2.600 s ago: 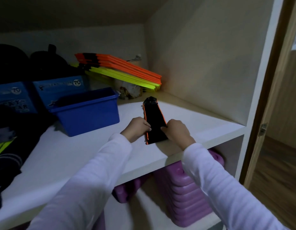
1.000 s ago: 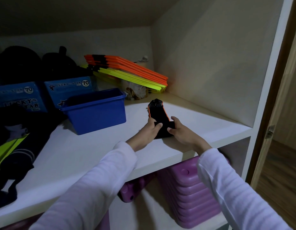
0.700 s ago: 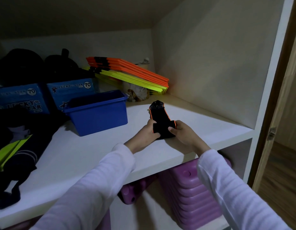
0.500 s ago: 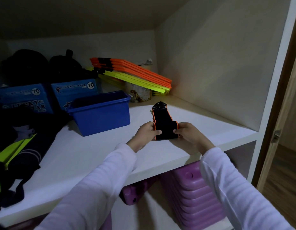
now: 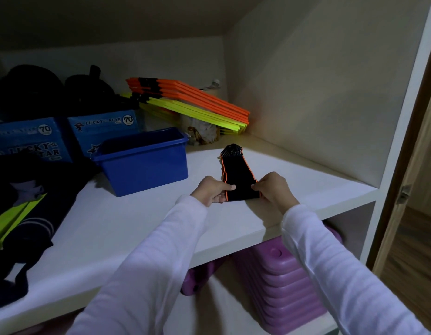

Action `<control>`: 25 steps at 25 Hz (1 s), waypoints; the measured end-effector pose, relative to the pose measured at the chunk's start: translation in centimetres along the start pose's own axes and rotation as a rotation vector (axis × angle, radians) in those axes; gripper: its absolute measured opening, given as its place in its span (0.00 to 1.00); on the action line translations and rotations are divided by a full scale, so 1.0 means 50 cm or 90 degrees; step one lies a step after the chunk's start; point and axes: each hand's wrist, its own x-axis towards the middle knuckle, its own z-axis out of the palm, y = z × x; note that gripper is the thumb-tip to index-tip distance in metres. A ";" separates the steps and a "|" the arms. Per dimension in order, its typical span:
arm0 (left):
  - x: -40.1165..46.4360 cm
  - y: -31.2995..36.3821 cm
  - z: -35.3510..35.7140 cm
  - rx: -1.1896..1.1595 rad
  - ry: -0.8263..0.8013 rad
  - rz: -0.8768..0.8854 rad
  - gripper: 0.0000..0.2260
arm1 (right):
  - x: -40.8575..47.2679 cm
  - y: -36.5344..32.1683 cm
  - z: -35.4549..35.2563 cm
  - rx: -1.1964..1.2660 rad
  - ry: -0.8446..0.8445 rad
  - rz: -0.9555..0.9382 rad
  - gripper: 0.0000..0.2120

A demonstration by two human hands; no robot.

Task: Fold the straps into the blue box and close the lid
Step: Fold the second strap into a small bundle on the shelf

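Note:
A stack of black straps with orange edges [image 5: 237,176] lies on the white shelf [image 5: 137,223], its narrow end pointing toward the back. My left hand [image 5: 213,191] pinches the near left edge of the stack. My right hand [image 5: 272,187] pinches the near right edge. The open blue plastic box [image 5: 143,160] stands on the shelf to the left of the straps, apart from both hands. I see no lid on it.
Orange and yellow flat boards [image 5: 192,102] lean at the back. Two blue "Lucky Star" cartons [image 5: 103,128] stand behind the box. Dark clothing [image 5: 21,209] lies at the left. Purple plastic pieces [image 5: 279,281] are stacked on the lower shelf. A wooden door frame [image 5: 417,165] is right.
The stack was lifted slightly and its near end folded, so it looks shorter. Both hands have come back to its near edge, pinching left and right sides.

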 end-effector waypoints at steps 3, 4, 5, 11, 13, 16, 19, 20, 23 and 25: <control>0.002 0.003 0.000 -0.002 0.003 -0.014 0.09 | 0.004 -0.005 -0.001 -0.027 -0.003 -0.006 0.08; 0.002 0.004 0.000 0.002 0.003 -0.012 0.10 | 0.004 -0.008 0.000 -0.043 -0.002 -0.016 0.08; 0.003 0.005 0.000 0.008 0.002 -0.009 0.10 | 0.001 -0.010 0.002 -0.061 0.004 -0.029 0.06; 0.010 0.001 0.003 0.086 0.029 0.061 0.11 | -0.032 -0.022 0.012 -0.262 0.058 -0.255 0.17; 0.010 0.003 0.007 0.216 0.074 0.188 0.06 | -0.032 -0.023 0.013 -0.296 0.030 -0.292 0.17; 0.007 0.003 0.014 0.325 0.050 0.295 0.08 | -0.031 -0.024 -0.003 -0.305 -0.048 -0.258 0.16; -0.011 0.011 0.003 0.301 -0.018 0.260 0.10 | -0.034 -0.027 -0.018 -0.344 -0.156 -0.230 0.21; -0.015 0.012 -0.003 0.297 -0.056 0.235 0.13 | -0.035 -0.027 -0.018 -0.343 -0.167 -0.227 0.23; -0.018 -0.002 -0.016 0.391 -0.080 0.242 0.28 | -0.030 -0.023 -0.013 -0.317 -0.130 -0.250 0.21; -0.012 -0.017 -0.020 0.375 -0.046 0.277 0.27 | -0.031 -0.020 -0.017 -0.287 -0.124 -0.256 0.19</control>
